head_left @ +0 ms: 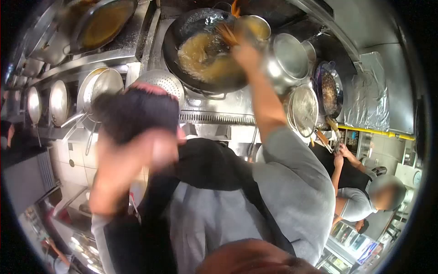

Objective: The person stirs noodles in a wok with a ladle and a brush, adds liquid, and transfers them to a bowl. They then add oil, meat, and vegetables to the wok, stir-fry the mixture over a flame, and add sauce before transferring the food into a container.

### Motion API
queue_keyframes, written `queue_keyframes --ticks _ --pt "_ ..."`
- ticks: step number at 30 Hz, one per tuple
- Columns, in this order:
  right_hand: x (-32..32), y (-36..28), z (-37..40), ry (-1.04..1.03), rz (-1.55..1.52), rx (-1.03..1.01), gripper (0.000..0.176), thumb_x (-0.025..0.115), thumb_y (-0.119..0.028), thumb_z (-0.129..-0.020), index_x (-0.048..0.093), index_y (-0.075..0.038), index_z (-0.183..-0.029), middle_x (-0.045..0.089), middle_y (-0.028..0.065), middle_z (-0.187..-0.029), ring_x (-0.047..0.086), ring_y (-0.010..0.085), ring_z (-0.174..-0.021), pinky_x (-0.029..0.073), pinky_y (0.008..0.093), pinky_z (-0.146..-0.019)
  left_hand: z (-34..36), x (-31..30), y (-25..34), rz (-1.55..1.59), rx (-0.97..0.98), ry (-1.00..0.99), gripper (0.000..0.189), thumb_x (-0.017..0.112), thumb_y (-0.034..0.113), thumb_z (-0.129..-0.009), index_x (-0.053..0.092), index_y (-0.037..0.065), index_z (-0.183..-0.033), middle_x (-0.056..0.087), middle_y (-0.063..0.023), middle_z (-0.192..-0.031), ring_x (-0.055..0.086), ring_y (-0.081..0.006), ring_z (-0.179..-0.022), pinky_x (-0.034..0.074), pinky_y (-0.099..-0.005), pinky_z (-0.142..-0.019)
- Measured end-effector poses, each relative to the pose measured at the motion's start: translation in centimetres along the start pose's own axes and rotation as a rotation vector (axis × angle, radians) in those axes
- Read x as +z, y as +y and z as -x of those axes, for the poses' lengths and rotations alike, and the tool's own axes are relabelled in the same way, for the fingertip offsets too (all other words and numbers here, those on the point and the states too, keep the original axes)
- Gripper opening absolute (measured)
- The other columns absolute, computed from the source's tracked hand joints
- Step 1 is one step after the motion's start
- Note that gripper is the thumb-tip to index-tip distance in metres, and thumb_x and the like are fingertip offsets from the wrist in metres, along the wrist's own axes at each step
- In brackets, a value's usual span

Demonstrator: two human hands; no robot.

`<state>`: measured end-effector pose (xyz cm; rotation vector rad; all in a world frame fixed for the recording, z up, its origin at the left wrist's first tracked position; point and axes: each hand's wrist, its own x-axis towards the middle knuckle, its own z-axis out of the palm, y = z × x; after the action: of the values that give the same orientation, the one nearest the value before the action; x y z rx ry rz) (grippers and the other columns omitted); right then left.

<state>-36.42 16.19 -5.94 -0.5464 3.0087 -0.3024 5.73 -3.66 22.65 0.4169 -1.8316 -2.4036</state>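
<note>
My right hand (247,55) reaches out over a big black wok (175,32) and is closed on a bamboo brush (226,34). The bristles sit in foamy yellowish liquid (200,57) inside the wok. My left hand (137,153) is raised close to the camera and blurred. It grips a dark cloth (137,112) with a pink edge, in front of the stove's steel front. Grey sleeves and a black apron fill the lower view.
A flame (235,8) burns behind the wok. A steel colander (165,82), pots (287,57) and a lid (303,109) crowd the stove. A second wok (102,23) sits at the upper left, ladles (59,102) hang left. A co-worker (360,201) stands at the right by a pan of dark food (329,91).
</note>
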Motion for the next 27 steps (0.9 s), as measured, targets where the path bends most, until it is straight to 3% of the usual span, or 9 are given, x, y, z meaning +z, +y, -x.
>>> queue_keyframes --ticks 3,4,7,10,15,18,24,25,27 --pt "2.4 -11.3 1.5 -0.123 -0.187 0.091 0.042 0.051 -0.035 -0.098 0.075 -0.006 -0.119 0.074 0.0253 -0.117 0.071 0.0416 -0.112 0.056 0.0502 -0.100 -5.0 -1.1 -8.3 0.093 -0.168 0.297 0.030 0.080 0.022 -0.090 0.068 0.001 -0.108 0.074 -0.0078 -0.085 0.072 -0.0176 -0.071 0.058 -0.0344 -0.056" --pt "0.9 -13.4 4.3 -0.206 -0.230 0.101 0.046 0.052 -0.038 -0.096 0.067 -0.020 -0.136 0.071 0.0245 -0.126 0.067 0.0437 -0.120 0.051 0.0500 -0.108 -6.5 -1.9 -12.1 0.127 -0.274 0.311 0.030 0.078 0.027 -0.091 0.069 0.003 -0.107 0.073 -0.0078 -0.084 0.071 -0.0179 -0.068 0.056 -0.0344 -0.053" --pt "-1.2 -9.8 11.0 -0.238 -0.102 -0.203 0.044 0.052 -0.035 -0.098 0.069 -0.009 -0.130 0.073 0.0263 -0.118 0.072 0.0411 -0.110 0.056 0.0512 -0.099 -8.9 -3.1 -20.6 0.266 -0.483 0.331 0.031 0.072 0.037 -0.094 0.069 0.009 -0.106 0.072 -0.0068 -0.083 0.070 -0.0188 -0.064 0.054 -0.0333 -0.050" --pt "3.4 0.5 3.5 -0.289 0.181 -0.291 0.042 0.056 -0.037 -0.097 0.070 -0.016 -0.130 0.073 0.0211 -0.122 0.072 0.0388 -0.112 0.057 0.0504 -0.099 -10.8 -2.5 -23.9 0.324 -0.541 0.298 0.033 0.063 0.046 -0.097 0.066 0.013 -0.097 0.068 -0.0052 -0.077 0.069 -0.0180 -0.065 0.054 -0.0326 -0.050" --pt "0.2 -8.1 2.5 -0.170 -0.161 0.167 0.038 0.053 -0.030 -0.097 0.076 -0.005 -0.115 0.072 0.0245 -0.123 0.070 0.0381 -0.118 0.054 0.0471 -0.103 -15.1 -0.7 -26.9 0.302 -0.630 0.246 0.043 0.057 0.055 -0.098 0.064 0.013 -0.100 0.069 -0.0066 -0.081 0.066 -0.0214 -0.063 0.051 -0.0309 -0.047" --pt "-0.4 -10.3 9.0 -0.243 -0.042 -0.050 0.039 0.051 -0.027 -0.098 0.074 -0.005 -0.121 0.072 0.0246 -0.122 0.071 0.0400 -0.115 0.055 0.0494 -0.101 -16.9 -0.3 -28.7 0.339 -0.684 0.170 0.048 0.053 0.061 -0.098 0.063 0.014 -0.103 0.066 -0.0061 -0.076 0.064 -0.0230 -0.055 0.050 -0.0307 -0.041" --pt "-8.0 6.1 13.7 -0.190 0.428 -0.417 0.037 0.060 -0.029 -0.095 0.072 -0.010 -0.125 0.077 0.0162 -0.109 0.076 0.0302 -0.100 0.059 0.0471 -0.088 -18.5 4.1 -27.3 0.258 -0.729 0.172 0.040 0.059 0.052 -0.098 0.065 0.016 -0.114 0.067 -0.0031 -0.090 0.065 -0.0201 -0.071 0.049 -0.0327 -0.047" --pt "-9.4 5.7 12.2 -0.320 0.332 -0.148 0.035 0.061 -0.032 -0.097 0.075 -0.009 -0.119 0.078 0.0131 -0.104 0.077 0.0300 -0.096 0.061 0.0464 -0.083 -17.8 4.5 -27.7 0.188 -0.779 0.140 0.035 0.064 0.046 -0.098 0.065 0.016 -0.117 0.067 -0.0030 -0.092 0.065 -0.0205 -0.073 0.049 -0.0330 -0.050" --pt "0.6 10.7 5.8 -0.158 0.768 -0.447 0.033 0.059 -0.031 -0.098 0.076 -0.008 -0.115 0.079 0.0127 -0.100 0.077 0.0321 -0.092 0.062 0.0458 -0.081 -17.7 5.0 -27.7 0.222 -0.755 0.173 0.033 0.068 0.044 -0.094 0.067 0.012 -0.100 0.065 -0.0033 -0.081 0.063 -0.0184 -0.063 0.049 -0.0325 -0.044"
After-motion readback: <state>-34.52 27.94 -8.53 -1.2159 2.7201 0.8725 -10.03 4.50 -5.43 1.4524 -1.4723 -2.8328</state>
